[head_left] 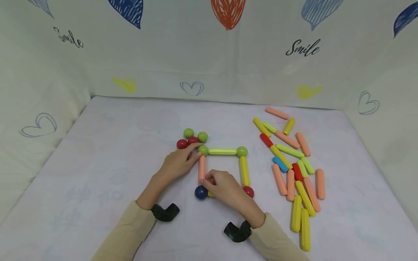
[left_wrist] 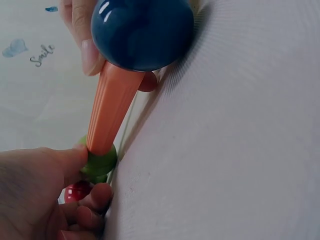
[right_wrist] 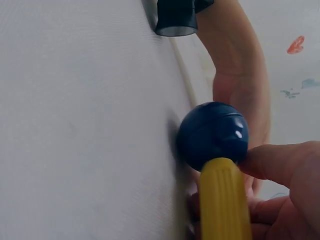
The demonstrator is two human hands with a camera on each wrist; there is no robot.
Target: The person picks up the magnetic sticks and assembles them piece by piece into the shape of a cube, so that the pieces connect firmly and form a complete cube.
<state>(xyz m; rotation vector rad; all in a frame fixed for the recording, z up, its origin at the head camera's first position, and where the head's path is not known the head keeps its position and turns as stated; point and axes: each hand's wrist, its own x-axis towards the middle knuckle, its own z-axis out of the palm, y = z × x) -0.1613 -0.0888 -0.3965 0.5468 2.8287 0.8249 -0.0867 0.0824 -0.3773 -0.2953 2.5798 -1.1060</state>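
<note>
On the table lies a square frame of plastic sticks and balls. My left hand (head_left: 177,161) pinches the green ball (head_left: 203,150) at its far-left corner, thumb and index finger against it. An orange stick (head_left: 202,169) runs from there to a dark blue ball (head_left: 200,192). Close by the blue ball, my right hand (head_left: 228,186) pinches that stick's near end. A light green stick (head_left: 222,151) forms the far side, ending at another green ball. The right side is a yellow stick (head_left: 244,171) down to a red ball (head_left: 249,191). My right hand mostly hides the near yellow stick (right_wrist: 225,205).
Behind my left hand sit two loose red balls and two loose green balls (head_left: 188,133). To the right spreads a pile of loose sticks in orange, yellow, green, red and blue (head_left: 280,164). A printed white cloth (head_left: 209,54) hangs behind the table.
</note>
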